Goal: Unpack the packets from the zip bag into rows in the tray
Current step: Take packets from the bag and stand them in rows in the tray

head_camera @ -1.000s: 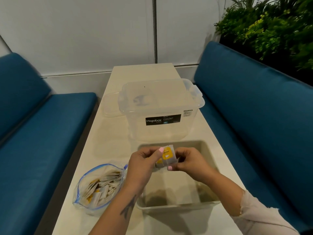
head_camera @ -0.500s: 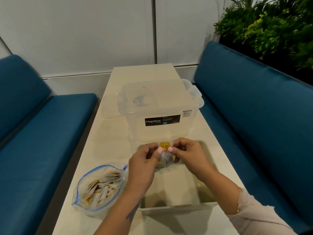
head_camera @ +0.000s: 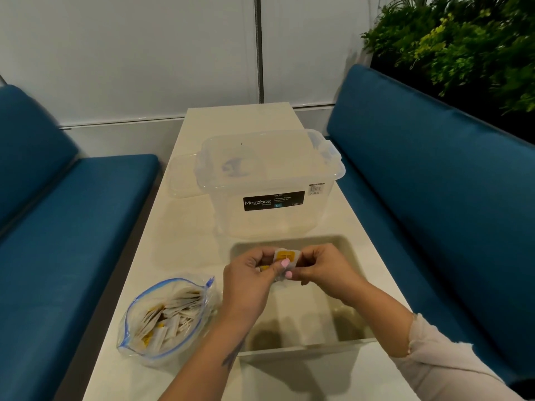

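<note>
A small stack of white packets with yellow labels [head_camera: 286, 257] is pinched between my left hand [head_camera: 250, 280] and my right hand [head_camera: 324, 267], held above the far part of the pale tray [head_camera: 304, 350]. No packets show on the visible part of the tray's floor; my hands and arms hide part of it. To the left lies the clear zip bag [head_camera: 166, 316] with a blue seal, open towards the tray and holding several more packets.
A clear Megabox storage box [head_camera: 269, 183] stands just beyond the tray, its lid [head_camera: 181, 176] lying behind it to the left. Blue benches [head_camera: 434, 183] flank the narrow white table [head_camera: 188, 233]. A plant [head_camera: 463, 39] is at the far right.
Both hands have shifted the packets slightly away from me and turned them, so the yellow label now faces up between my fingertips. The bag, tray and box have not moved.
</note>
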The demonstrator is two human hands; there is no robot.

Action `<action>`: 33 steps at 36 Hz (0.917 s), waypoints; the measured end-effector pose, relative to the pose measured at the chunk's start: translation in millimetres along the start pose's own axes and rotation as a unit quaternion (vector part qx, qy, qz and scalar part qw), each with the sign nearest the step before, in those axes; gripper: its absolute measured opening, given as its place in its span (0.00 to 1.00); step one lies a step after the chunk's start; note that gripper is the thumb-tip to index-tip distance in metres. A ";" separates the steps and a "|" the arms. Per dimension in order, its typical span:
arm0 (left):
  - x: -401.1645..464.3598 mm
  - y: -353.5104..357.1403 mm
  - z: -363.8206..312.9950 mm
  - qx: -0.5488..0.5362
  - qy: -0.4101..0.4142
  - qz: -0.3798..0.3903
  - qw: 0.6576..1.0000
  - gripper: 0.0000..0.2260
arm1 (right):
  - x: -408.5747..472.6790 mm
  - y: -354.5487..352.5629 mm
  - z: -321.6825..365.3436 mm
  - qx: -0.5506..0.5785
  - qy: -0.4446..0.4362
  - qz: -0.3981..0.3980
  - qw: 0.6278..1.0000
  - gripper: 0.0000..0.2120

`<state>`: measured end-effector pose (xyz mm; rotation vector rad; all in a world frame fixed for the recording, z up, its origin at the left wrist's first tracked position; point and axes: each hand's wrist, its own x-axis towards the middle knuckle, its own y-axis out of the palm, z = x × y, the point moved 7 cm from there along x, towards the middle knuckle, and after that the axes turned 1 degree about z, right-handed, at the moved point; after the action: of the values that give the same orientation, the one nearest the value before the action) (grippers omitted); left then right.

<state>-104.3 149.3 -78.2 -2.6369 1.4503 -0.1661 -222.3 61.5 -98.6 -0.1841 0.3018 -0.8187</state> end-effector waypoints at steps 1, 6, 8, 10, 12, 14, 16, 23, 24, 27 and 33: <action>0.2 -1.5 -0.2 0.008 -0.002 -0.004 1.000 0.11 | 0.9 -1.5 -1.6 -0.009 0.003 -0.005 1.000 0.04; 0.2 -25.0 -1.0 0.101 0.032 -0.038 0.994 0.15 | 11.7 -20.6 -17.5 -0.066 0.029 -0.062 0.995 0.10; -3.0 -34.1 0.3 0.159 0.051 -0.045 0.985 0.14 | 18.3 -24.1 -31.0 -0.115 0.057 -0.066 0.989 0.06; -7.8 -38.1 4.8 0.214 0.054 -0.041 0.975 0.15 | 24.8 -23.9 -43.1 -0.170 0.080 -0.063 0.980 0.07; -12.5 -39.5 10.9 0.260 0.058 -0.035 0.963 0.16 | 31.3 -21.4 -51.4 -0.214 0.098 -0.060 0.970 0.08; -17.0 -37.5 17.3 0.302 0.067 -0.024 0.951 0.15 | 35.5 -18.8 -55.9 -0.259 0.111 -0.057 0.958 0.08; -19.7 -34.7 23.7 0.337 0.070 -0.013 0.939 0.13 | 37.2 -17.5 -60.0 -0.282 0.124 -0.056 0.950 0.06; -23.6 -21.7 29.9 0.392 0.082 0.008 0.916 0.12 | 34.2 -20.0 -84.1 -0.250 0.167 -0.091 0.949 0.06; -22.0 -31.6 37.7 0.390 0.069 -0.005 0.918 0.12 | 43.2 -10.9 -83.3 -0.256 0.163 -0.085 0.949 0.05; -22.3 -36.1 46.1 0.391 0.066 -0.013 0.918 0.13 | 49.3 -11.0 -85.7 -0.247 0.162 -0.101 0.950 0.05; -25.1 -34.1 48.2 0.381 0.065 -0.006 0.922 0.13 | 51.0 -9.5 -90.4 -0.232 0.171 -0.108 0.952 0.07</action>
<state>-81.7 191.4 -121.0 -2.0113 1.0835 -0.7490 -226.2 13.3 -191.0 -0.5246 0.8130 -0.9880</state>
